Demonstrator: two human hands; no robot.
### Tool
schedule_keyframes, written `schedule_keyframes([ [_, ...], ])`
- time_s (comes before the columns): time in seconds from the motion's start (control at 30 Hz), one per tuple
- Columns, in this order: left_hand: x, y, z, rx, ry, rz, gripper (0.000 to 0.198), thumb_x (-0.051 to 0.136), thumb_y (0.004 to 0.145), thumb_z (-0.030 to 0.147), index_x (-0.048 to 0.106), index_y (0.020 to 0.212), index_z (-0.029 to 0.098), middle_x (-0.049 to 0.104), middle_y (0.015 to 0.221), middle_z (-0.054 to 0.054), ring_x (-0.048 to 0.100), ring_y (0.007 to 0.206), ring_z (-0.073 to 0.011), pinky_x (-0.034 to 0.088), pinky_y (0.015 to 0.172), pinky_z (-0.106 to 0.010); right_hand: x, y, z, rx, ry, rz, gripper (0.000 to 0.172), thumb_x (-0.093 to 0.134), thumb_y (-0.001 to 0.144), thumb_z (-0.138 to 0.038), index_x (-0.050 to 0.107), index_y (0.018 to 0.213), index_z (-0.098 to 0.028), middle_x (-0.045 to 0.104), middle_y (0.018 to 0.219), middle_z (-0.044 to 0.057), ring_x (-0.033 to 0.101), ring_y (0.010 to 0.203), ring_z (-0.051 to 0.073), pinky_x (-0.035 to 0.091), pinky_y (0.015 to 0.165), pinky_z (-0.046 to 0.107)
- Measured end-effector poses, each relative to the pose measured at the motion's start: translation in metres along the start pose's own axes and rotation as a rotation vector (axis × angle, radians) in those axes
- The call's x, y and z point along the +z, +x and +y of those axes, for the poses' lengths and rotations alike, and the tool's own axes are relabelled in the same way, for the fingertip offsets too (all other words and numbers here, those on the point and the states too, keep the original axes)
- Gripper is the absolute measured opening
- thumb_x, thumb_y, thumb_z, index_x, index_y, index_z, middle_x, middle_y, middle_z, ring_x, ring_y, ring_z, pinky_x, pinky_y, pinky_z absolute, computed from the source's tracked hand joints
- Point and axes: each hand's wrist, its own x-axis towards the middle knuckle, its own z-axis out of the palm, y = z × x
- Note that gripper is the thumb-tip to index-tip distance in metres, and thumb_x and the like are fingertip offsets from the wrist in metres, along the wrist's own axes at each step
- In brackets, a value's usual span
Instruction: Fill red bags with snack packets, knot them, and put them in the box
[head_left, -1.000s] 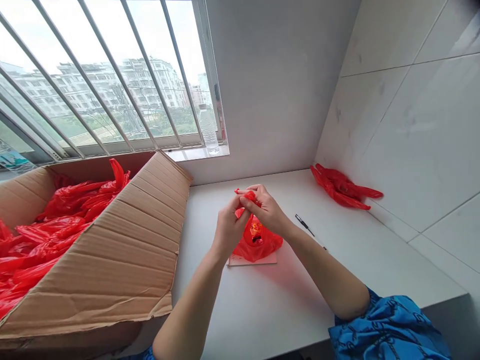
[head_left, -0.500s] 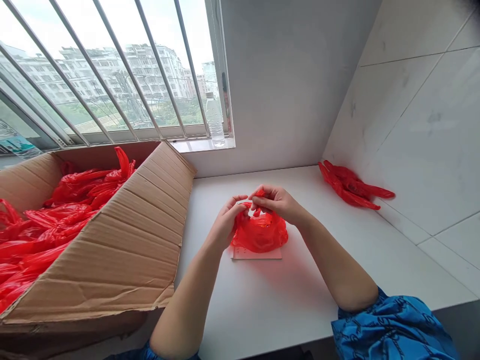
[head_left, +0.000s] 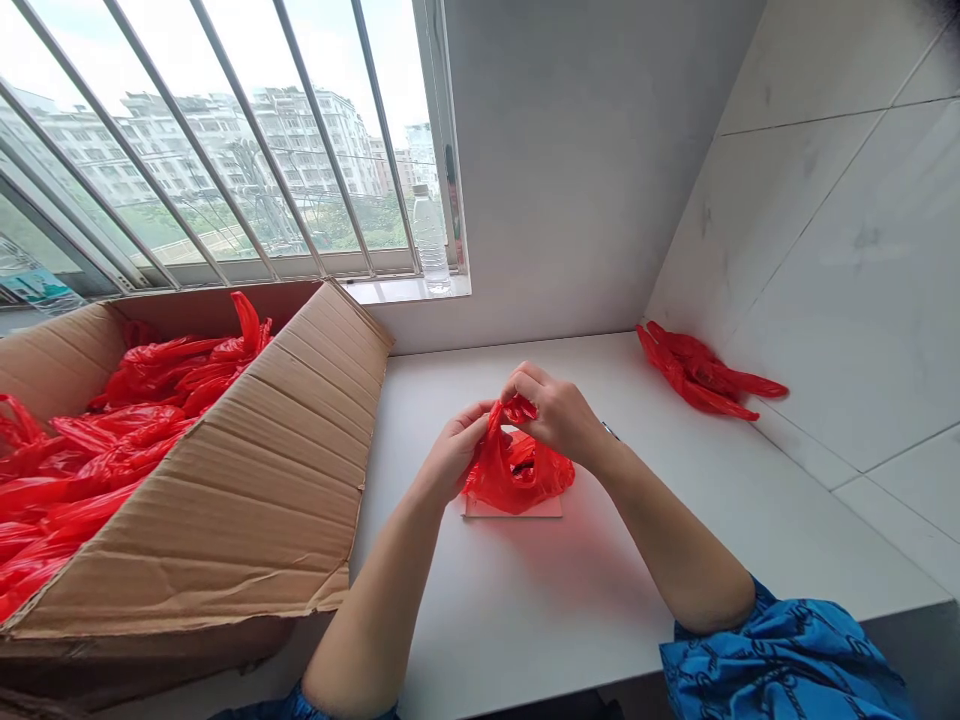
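A thin red plastic bag (head_left: 517,485) rests in front of me, its handles gathered up between my hands. My left hand (head_left: 459,445) pinches the bag's top on the left side. With bent fingers, my right hand (head_left: 551,405) grips the handle part a little higher and to the right. Something dark shows through the bag's opening, too small to name. Under the bag lies a flat, pale card or booklet (head_left: 551,508), its front edge sticking out on the white tabletop (head_left: 540,610).
At the left a large open cardboard box (head_left: 247,500) holds many red plastic bags (head_left: 142,420). Another red bag (head_left: 697,370) lies by the tiled wall. A clear bottle (head_left: 430,240) stands on the sill of the barred window.
My right hand has turned over and risen slightly, pulling the bag's handle upward. The bag's top is now stretched taller between both hands. The left hand has barely moved.
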Motion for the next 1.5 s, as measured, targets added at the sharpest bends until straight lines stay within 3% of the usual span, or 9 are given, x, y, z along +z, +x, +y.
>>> schedule_keyframes([
  [0.3,-0.016,0.01,-0.014,0.312,0.284,0.273,0.032,0.07,0.083,0.044,0.072,0.101,0.017,0.073,0.099,-0.008,0.064,0.083,-0.0147,0.05,0.073,-0.024,-0.038,-0.007,-0.009,0.055,-0.024,-0.07,0.021,0.059,0.093,-0.036,0.066,0.077,-0.023,0.067,0.079,0.0,0.055,0.065,0.013,0.032,0.057,0.026],
  [0.5,-0.045,0.023,-0.035,0.409,0.397,0.54,0.035,0.07,0.081,0.045,0.073,0.1,0.016,0.072,0.09,-0.006,0.063,0.083,-0.015,0.05,0.081,-0.028,-0.076,-0.027,-0.014,0.272,0.065,-0.295,0.029,0.064,0.087,-0.045,0.066,0.067,-0.023,0.066,0.066,0.0,0.056,0.059,0.014,0.036,0.051,0.026],
  [0.73,-0.05,0.023,-0.037,0.457,0.378,0.637,0.044,0.064,0.085,0.048,0.065,0.116,0.017,0.069,0.103,-0.008,0.065,0.089,-0.0159,0.051,0.085,-0.029,-0.092,-0.031,0.003,0.445,0.147,-0.549,0.037,0.062,0.084,-0.057,0.07,0.067,-0.025,0.062,0.06,0.0,0.053,0.053,0.014,0.031,0.044,0.026],
  [0.87,-0.045,0.011,-0.035,0.307,0.376,0.584,0.073,0.052,0.092,0.055,0.026,0.15,0.018,0.07,0.111,-0.012,0.067,0.101,-0.0202,0.048,0.092,-0.036,-0.07,-0.031,0.027,0.529,0.116,-0.47,0.037,0.06,0.086,-0.055,0.073,0.108,-0.028,0.074,0.096,0.006,0.068,0.082,0.023,0.05,0.063,0.031],
  [0.97,-0.041,0.0,-0.042,0.146,0.545,0.519,0.064,0.043,0.093,0.064,0.049,0.137,0.019,0.067,0.121,-0.015,0.061,0.115,-0.0268,0.046,0.094,-0.039,-0.046,-0.038,0.04,0.591,0.003,-0.427,0.063,0.069,0.078,-0.048,0.058,0.136,-0.027,0.062,0.134,0.011,0.062,0.117,0.033,0.054,0.084,0.039],
  [1.07,-0.033,-0.008,-0.05,0.178,0.722,0.451,0.051,0.058,0.084,0.063,0.066,0.116,0.024,0.067,0.119,-0.01,0.058,0.117,-0.0292,0.044,0.096,-0.04,-0.019,-0.049,0.04,0.507,0.123,-0.548,0.086,0.074,0.074,-0.051,0.04,0.15,-0.03,0.041,0.155,0.008,0.05,0.132,0.034,0.053,0.094,0.04],
  [1.2,-0.026,-0.01,-0.056,0.342,1.113,0.287,0.026,0.06,0.088,0.038,0.068,0.11,0.026,0.069,0.102,-0.005,0.063,0.101,-0.0241,0.045,0.096,-0.04,0.018,-0.06,0.032,0.43,0.264,-0.496,0.085,0.066,0.082,-0.055,0.029,0.155,-0.032,0.051,0.147,0.009,0.052,0.13,0.032,0.05,0.1,0.045],
  [1.3,-0.027,-0.007,-0.062,0.406,1.206,0.251,0.035,0.05,0.087,0.016,0.064,0.117,0.026,0.068,0.115,-0.006,0.062,0.109,-0.0227,0.045,0.1,-0.039,0.049,-0.065,0.034,0.381,0.165,-0.363,0.077,0.058,0.089,-0.055,0.028,0.155,-0.028,0.058,0.138,0.01,0.049,0.133,0.032,0.041,0.108,0.053],
  [1.5,-0.03,0.002,-0.083,0.261,1.374,0.189,0.06,0.04,0.093,0.022,0.032,0.152,0.022,0.03,0.16,-0.009,0.028,0.148,-0.0257,0.021,0.121,-0.051,0.101,-0.077,0.048,0.245,-0.078,-0.307,0.071,0.037,0.097,-0.061,0.023,0.157,-0.026,0.028,0.162,0.009,0.025,0.149,0.029,0.022,0.121,0.052],
])
